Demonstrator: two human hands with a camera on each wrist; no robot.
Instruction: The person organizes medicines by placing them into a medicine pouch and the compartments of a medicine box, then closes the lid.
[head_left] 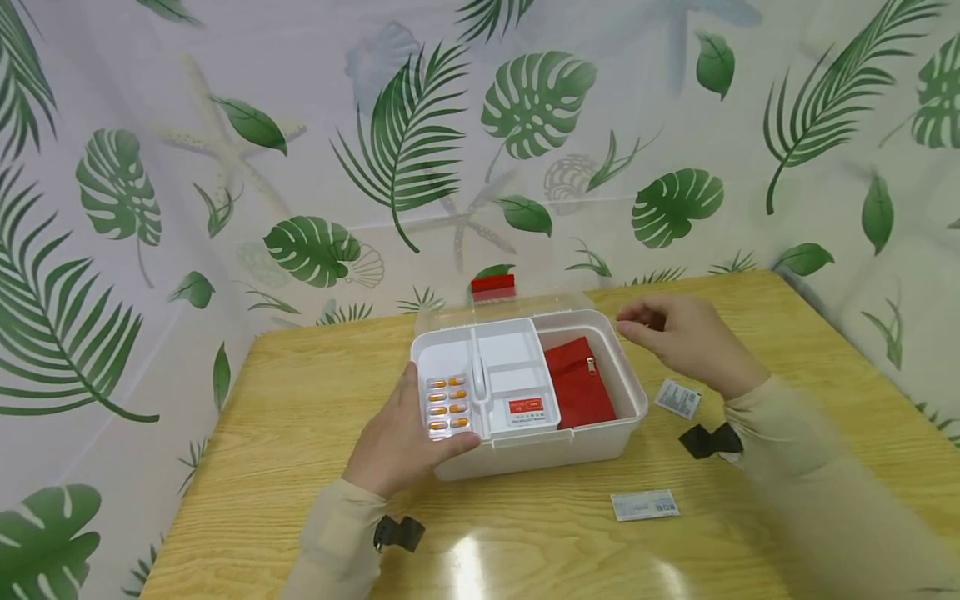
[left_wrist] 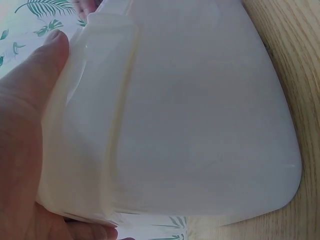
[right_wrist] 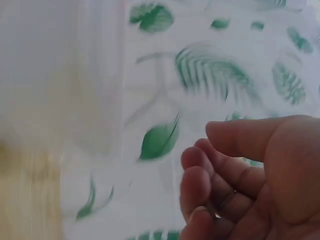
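A white plastic medicine box (head_left: 525,454) stands on the table with its clear lid (head_left: 551,302) tipped back behind it. My left hand (head_left: 397,442) grips its left front corner, the thumb along the front rim; in the left wrist view its white wall (left_wrist: 200,115) fills most of the picture. A divided white tray (head_left: 504,354) with a handle sits in the left part, holding a blister pack of orange capsules (head_left: 447,408) and a red-and-white packet (head_left: 527,410). Beside the tray lies a red zip pouch (head_left: 581,387). My right hand (head_left: 686,337), loosely curled and holding nothing, hovers just right of the box.
Two small printed packets lie on the wooden table (head_left: 300,467): one packet (head_left: 678,398) right of the box, another packet (head_left: 645,505) in front of it. The lid's red latch (head_left: 492,286) points up at the back. A leaf-patterned cloth (head_left: 300,100) hangs behind the table.
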